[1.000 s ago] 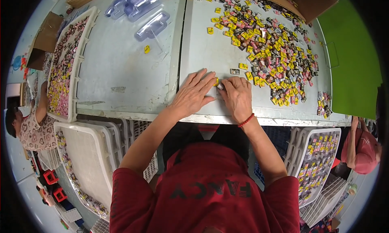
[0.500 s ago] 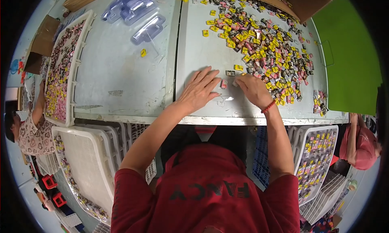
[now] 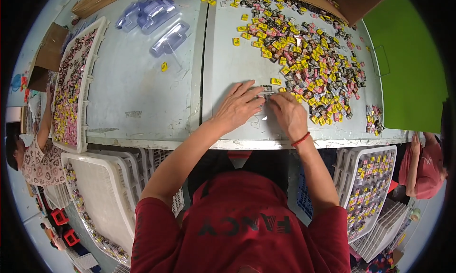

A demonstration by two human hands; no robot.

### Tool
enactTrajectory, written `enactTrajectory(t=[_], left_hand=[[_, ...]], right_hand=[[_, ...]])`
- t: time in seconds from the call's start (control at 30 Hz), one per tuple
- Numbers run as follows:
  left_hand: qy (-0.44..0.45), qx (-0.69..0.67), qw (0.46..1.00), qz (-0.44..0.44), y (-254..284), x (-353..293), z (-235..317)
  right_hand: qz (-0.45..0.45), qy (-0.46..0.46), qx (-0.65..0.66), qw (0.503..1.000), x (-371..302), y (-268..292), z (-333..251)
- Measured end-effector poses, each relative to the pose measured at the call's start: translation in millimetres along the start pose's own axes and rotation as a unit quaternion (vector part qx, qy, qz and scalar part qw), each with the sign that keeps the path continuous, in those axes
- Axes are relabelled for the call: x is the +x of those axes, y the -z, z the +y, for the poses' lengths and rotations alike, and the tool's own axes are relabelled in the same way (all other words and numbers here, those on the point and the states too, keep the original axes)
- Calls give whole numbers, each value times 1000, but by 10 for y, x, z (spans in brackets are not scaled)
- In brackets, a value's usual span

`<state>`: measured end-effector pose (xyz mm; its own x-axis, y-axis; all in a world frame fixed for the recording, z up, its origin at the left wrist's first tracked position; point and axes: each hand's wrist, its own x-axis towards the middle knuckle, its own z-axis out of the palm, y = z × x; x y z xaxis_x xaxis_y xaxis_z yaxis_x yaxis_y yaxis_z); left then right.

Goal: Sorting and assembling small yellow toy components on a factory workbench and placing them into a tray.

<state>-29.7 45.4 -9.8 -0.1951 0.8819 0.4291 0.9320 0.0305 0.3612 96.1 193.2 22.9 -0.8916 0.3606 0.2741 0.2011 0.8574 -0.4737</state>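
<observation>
On the pale worktop (image 3: pixel 223 54), my left hand (image 3: pixel 239 106) lies palm down with its fingers stretched. Its fingertips reach small blocks between the two hands. My right hand (image 3: pixel 290 112), with a red bead bracelet on the wrist, has thumb and fingers pinched at a small block (image 3: pixel 267 97), which they mostly cover. Just beyond the fingertips is a black-and-white block (image 3: pixel 266 88), and past that a yellow block (image 3: pixel 275 81). A wide heap of small yellow, pink and black blocks (image 3: pixel 304 59) spreads to the far right of my hands.
Clear plastic trays (image 3: pixel 168 38) lie at the back left. A white crate (image 3: pixel 85 90) of blocks stands at the left, and an open cardboard box (image 3: pixel 354 7) at the back right. Stacked crates (image 3: pixel 349 187) flank me below the table edge. Other people work at both sides.
My right hand has moved left, close to my left hand, bringing its pinched fingers to the small blocks. The pink block between the hands is now covered. My left hand has barely shifted.
</observation>
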Motion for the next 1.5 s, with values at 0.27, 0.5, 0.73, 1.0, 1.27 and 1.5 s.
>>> enactTrajectory(t=[0.27, 0.5, 0.73, 1.0, 1.27, 1.5], left_hand=[[79, -111, 989, 52, -18, -27, 22], [45, 14, 995, -83, 155, 26, 118], [31, 45, 986, -156, 196, 59, 93], [105, -7, 992, 67, 204, 734, -450], [42, 69, 990, 113, -247, 1656, -1137], [54, 32, 994, 92, -172, 1276, -1100]], right_hand=[[45, 44, -48, 997, -115, -283, -323], [40, 13, -5, 999, -168, -289, -370], [-92, -55, 232, 967, -38, -1, -101], [81, 59, -18, 995, 1089, 262, 482], [91, 14, -182, 979, 1830, -239, 850], [18, 35, -124, 992, 1559, -41, 886]])
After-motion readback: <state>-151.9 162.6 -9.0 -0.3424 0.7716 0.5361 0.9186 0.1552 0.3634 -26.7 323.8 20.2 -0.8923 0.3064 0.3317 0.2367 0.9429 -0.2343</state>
